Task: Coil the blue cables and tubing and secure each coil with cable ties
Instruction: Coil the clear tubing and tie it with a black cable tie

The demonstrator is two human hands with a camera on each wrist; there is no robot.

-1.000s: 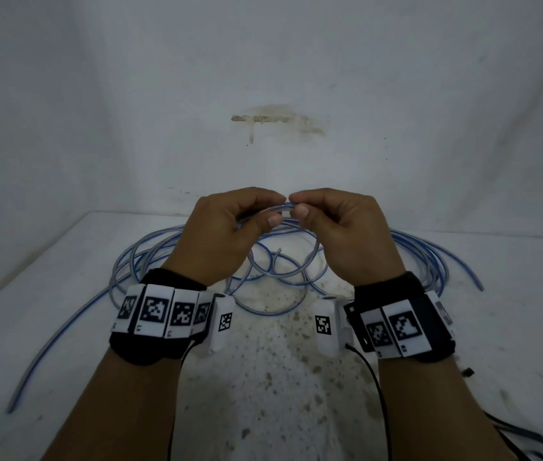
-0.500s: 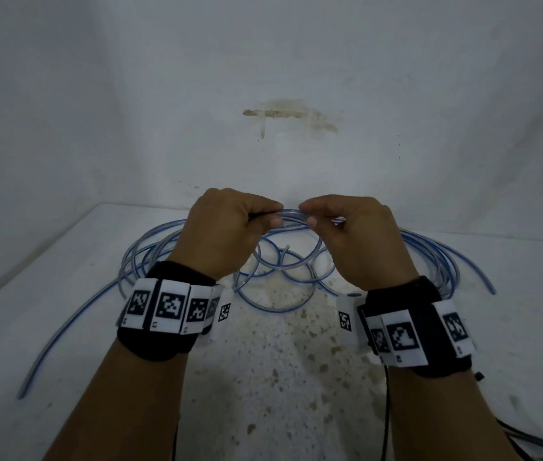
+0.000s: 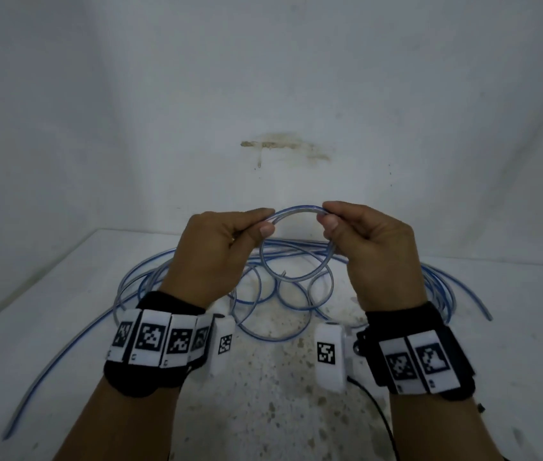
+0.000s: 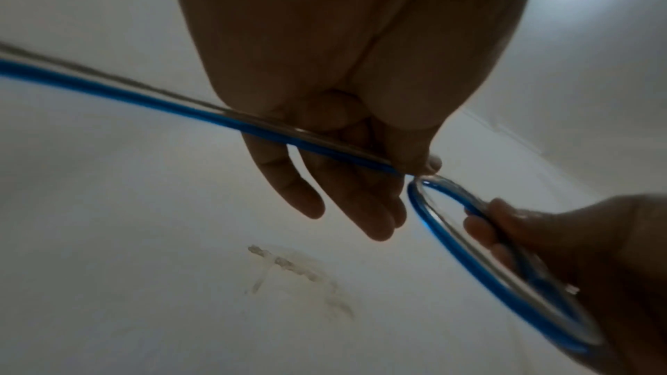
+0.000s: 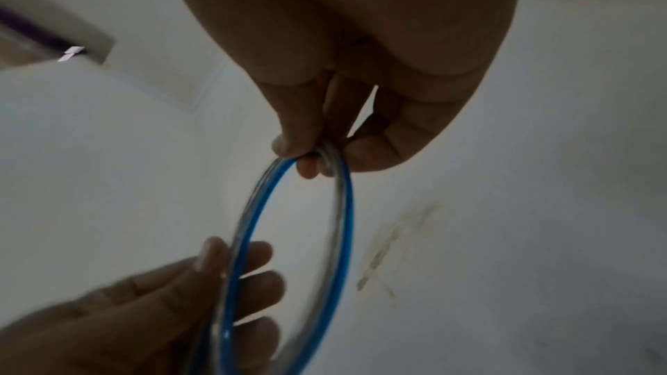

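A small loop of clear tubing with a blue stripe [image 3: 297,210] is held up between my two hands above the white table [image 3: 47,324]. My left hand [image 3: 230,237] pinches the loop's left side between thumb and fingers [image 4: 426,161]. My right hand [image 3: 356,234] pinches the loop's right side [image 5: 317,158], where two strands overlap. The loop [image 4: 480,261] hangs below both hands. The tubing's loose length [image 3: 150,284] lies in tangled curves on the table behind and beneath my hands. One long end [image 3: 40,377] trails toward the front left.
White walls [image 3: 263,78] close the table at the back and left, with a brown stain [image 3: 283,148] on the back wall. A black cord [image 3: 383,417] runs from my right wrist band to the lower right. The tabletop near me is speckled with brown spots [image 3: 273,394].
Both hands have risen and drawn apart. The tubing between them has opened from a tight pinch into a visible round loop.
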